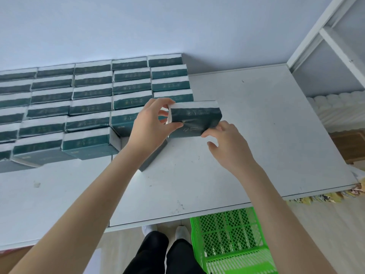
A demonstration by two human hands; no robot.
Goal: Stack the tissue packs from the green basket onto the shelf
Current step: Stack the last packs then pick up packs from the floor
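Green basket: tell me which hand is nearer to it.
Right. The right hand touches the tissue pack at its near corner, above the green basket; the left hand grips its left end, farther away.

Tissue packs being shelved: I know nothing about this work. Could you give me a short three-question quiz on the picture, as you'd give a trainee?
1. True or false: the left hand pinches the left end of the tissue pack being held.
2. Where is the green basket relative to the shelf? A: on it. B: on the floor below its front edge. C: hanging above it.
3. Fill in: the right hand touches the pack's lower ___ corner with its fingertips.
Key: 1 true; 2 B; 3 right.
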